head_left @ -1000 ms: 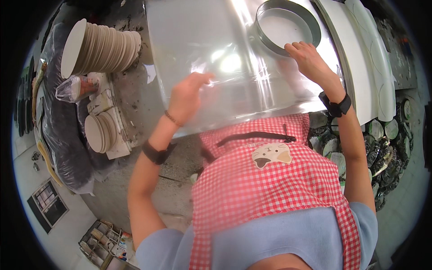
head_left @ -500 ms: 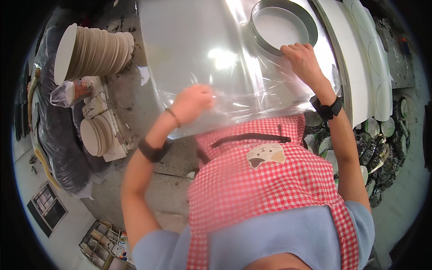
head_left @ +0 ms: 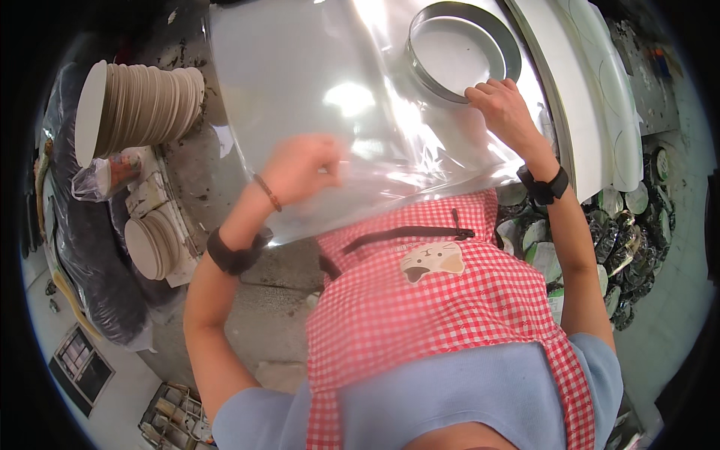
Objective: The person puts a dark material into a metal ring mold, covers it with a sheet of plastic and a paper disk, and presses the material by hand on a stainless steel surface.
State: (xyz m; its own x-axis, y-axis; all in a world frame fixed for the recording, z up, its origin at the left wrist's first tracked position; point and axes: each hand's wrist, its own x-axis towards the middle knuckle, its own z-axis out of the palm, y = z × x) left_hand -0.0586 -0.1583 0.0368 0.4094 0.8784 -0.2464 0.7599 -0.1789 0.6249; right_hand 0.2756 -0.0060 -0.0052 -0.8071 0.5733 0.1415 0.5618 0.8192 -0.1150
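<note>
Head view: nearest, I have one blue shirt (head_left: 450, 390) and one red-checked apron (head_left: 420, 330) bearing a single cat patch (head_left: 433, 262). Two bare forearms run outward from there, one black band on each, the left band (head_left: 231, 255) and the right band (head_left: 546, 185). One bracelet (head_left: 266, 193) circles the left wrist.

I count two hands. The left hand (head_left: 304, 166) is over the near left part of the film (head_left: 285, 90). It is blurred with its fingers curled, and from my end I cannot tell whether they pinch anything. The right hand (head_left: 501, 112) has its fingers clamped on the near rim of the ring (head_left: 508, 49). I see only one ring, grey and shallow, lying on the film toward its far right, with a pale surface inside it.

The film is clear and glossy, spread over the counter (head_left: 196, 161), its near edge by the apron. Along its right side runs white sheeting (head_left: 577, 105).

On the left I get two stacks of pale discs, too tightly packed to count: a small stack (head_left: 152, 244) and, farther, a large stack (head_left: 142, 105). One clear bag (head_left: 91, 184) sits between them. Beyond lie dark sacks (head_left: 105, 277), number unclear. Past the right forearm is a heap of black packages (head_left: 622, 232). Farthest, low on the left, is one window (head_left: 81, 367).
</note>
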